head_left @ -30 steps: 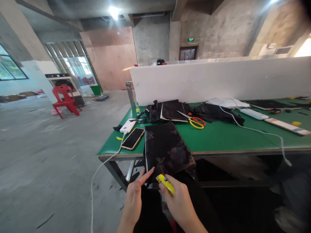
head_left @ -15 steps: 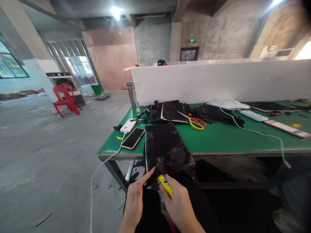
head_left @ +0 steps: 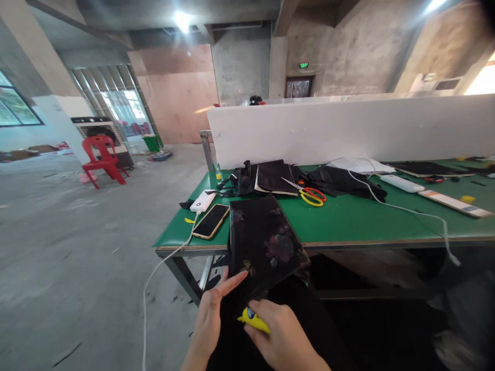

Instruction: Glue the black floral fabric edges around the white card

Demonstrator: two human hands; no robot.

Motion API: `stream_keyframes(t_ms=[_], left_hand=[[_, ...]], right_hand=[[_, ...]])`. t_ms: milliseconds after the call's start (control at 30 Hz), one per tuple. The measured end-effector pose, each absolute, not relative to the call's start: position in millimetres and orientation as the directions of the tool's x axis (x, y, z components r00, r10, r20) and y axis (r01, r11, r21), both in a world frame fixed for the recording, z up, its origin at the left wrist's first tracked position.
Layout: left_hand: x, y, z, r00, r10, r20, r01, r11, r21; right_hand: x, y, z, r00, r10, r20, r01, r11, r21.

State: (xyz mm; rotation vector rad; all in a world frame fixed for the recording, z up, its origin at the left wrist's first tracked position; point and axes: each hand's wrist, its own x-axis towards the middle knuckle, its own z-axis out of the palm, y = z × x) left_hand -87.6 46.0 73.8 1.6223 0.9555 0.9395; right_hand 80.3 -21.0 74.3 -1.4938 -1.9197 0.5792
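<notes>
A flat, book-like piece in black cover with a faded flower pattern (head_left: 266,237) rests partly on the green table (head_left: 336,221) and reaches over its front edge toward me. My left hand (head_left: 212,304) holds its lower left side, one digit lying across the cover and the others at the edge, partly hidden. Closed in my right hand (head_left: 280,330) is a small yellow tool (head_left: 255,320) with a blue round mark and a narrow tip; its exact kind is unclear. That hand is just below the cover's near end, over dark cloth.
Left of the book lie a phone (head_left: 211,221) and a cabled white power bank (head_left: 203,200). Behind it are scissors (head_left: 309,196), another black book (head_left: 276,178) and black scraps (head_left: 340,181). A white panel (head_left: 328,129) borders the table's back.
My right hand has drawn the yellow tool down toward me and slightly left, off the cover's lower part. The lower cover now looks flatter. My left hand has shifted slightly.
</notes>
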Motion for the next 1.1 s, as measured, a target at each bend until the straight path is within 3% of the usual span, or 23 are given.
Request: stream_keyframes(t_ms=[167, 367, 433, 533, 600, 700, 800, 867, 967, 1100], left_hand=[[-90, 52, 70, 0.225, 0.96, 0.168, 0.078, -0.19, 0.979], [-92, 57, 58, -0.165, 0.982, 0.086, 0.052, -0.079, 0.996], [-97, 57, 54, -0.209, 0.976, 0.063, 0.103, -0.042, 0.994], [-105, 55, 53, -0.211, 0.977, 0.037, 0.183, 0.003, 0.983], [-110, 54, 55, -0.195, 0.98, 0.032, 0.252, 0.018, 0.968], [-114, 55, 59, -0.191, 0.98, 0.047, 0.323, 0.018, 0.946], [-113, 61, 60, -0.153, 0.988, 0.034, 0.296, 0.013, 0.955], [-111, 66, 59, -0.097, 0.995, 0.011, 0.248, 0.013, 0.969], [-106, 75, 58, -0.023, 1.0, -0.003, 0.171, 0.007, 0.985], [-99, 83, 61, 0.076, 0.997, 0.001, 0.125, -0.01, 0.992]], right_hand=[[99, -27, 91, -0.221, 0.963, 0.152, 0.681, 0.264, -0.683], [94, -30, 81, -0.342, 0.936, 0.086, 0.719, 0.32, -0.616], [92, -32, 79, -0.46, 0.885, 0.067, 0.684, 0.402, -0.609], [99, -39, 87, -0.568, 0.821, 0.058, 0.552, 0.433, -0.713], [113, -44, 96, -0.473, 0.878, 0.073, 0.535, 0.352, -0.768], [149, -39, 107, -0.062, 0.972, 0.229, 0.626, 0.216, -0.749], [202, -10, 115, 0.255, 0.869, 0.424, 0.702, 0.136, -0.699], [241, 18, 117, 0.421, 0.752, 0.506, 0.818, -0.073, -0.571], [298, 64, 111, 0.478, 0.671, 0.567, 0.875, -0.309, -0.372], [340, 103, 92, 0.506, 0.724, 0.469, 0.862, -0.442, -0.247]])
